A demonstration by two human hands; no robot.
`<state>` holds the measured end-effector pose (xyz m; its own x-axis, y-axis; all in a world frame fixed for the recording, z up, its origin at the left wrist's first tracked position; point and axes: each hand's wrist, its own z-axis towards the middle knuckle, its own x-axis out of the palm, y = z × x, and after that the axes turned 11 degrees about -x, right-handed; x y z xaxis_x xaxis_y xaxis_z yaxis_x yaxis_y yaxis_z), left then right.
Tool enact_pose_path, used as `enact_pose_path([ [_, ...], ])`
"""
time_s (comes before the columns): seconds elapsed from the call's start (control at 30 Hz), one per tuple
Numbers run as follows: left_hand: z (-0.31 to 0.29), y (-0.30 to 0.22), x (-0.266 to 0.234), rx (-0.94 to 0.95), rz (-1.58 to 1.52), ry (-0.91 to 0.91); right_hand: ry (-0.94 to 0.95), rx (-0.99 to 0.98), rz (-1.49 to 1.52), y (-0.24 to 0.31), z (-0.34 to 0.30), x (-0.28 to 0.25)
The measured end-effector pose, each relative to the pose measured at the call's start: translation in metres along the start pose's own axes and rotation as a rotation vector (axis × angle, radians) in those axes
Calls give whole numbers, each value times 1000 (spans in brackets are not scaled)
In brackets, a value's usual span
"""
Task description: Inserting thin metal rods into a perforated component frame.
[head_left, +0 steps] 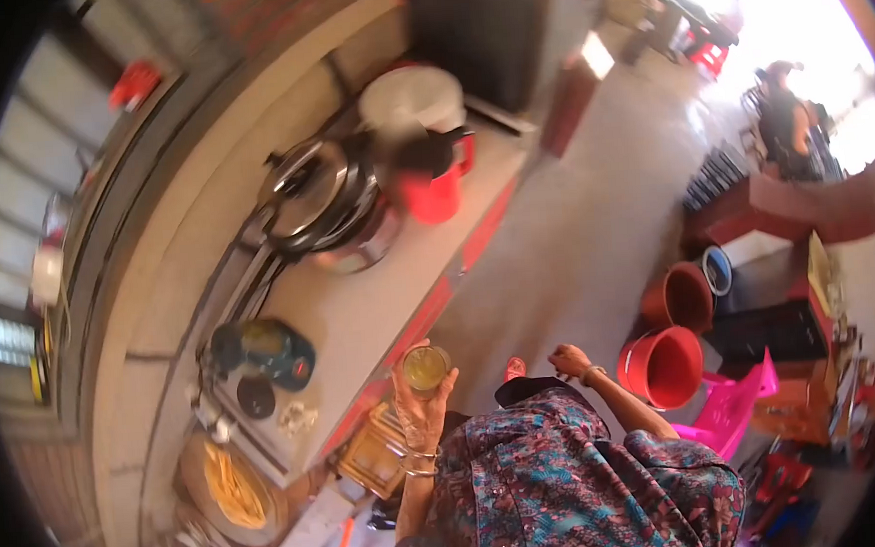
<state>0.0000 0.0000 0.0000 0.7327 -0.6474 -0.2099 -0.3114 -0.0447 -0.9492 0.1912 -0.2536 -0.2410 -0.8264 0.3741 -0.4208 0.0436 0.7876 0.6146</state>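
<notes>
From my remote station I found the glass (426, 368) at six o'clock, just below the middle of the head view, with yellowish liquid in it. The left grip (423, 415) was clamped on it, thumb on the right flank and fingers round the left. Its mouth faced roughly up at the camera, which I judged kept the contents level, and the wrap around the sides left the rim free.

At ten o'clock a lidded cooker (307, 191) stood on the long surface (371, 303), and a red jug (431, 199) stood close by toward twelve; I took that side-by-side row as a way of keeping vessels within arm's reach. A blue-green container (287, 355) sat at eight o'clock, near the same surface's lower end, well apart from the glass.

The left forearm rose from the lower edge near six o'clock, wrist fairly straight, bangles (420, 463) round it, the hand pointing toward twelve. The right grip (569, 361) hung at four o'clock, forearm angled toward ten, fingers curled; I couldn't tell whether they met or enclosed anything. The red bucket (664, 365) lay beyond it, at about four.
</notes>
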Motion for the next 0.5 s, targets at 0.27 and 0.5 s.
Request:
enact_pose_path([
  [0.27,50,-55,211,222,66,342,-365,177,367,-101,-26,-154],
  [0.5,126,-101,350,233,183,620,-344,68,442,-103,46,-217],
])
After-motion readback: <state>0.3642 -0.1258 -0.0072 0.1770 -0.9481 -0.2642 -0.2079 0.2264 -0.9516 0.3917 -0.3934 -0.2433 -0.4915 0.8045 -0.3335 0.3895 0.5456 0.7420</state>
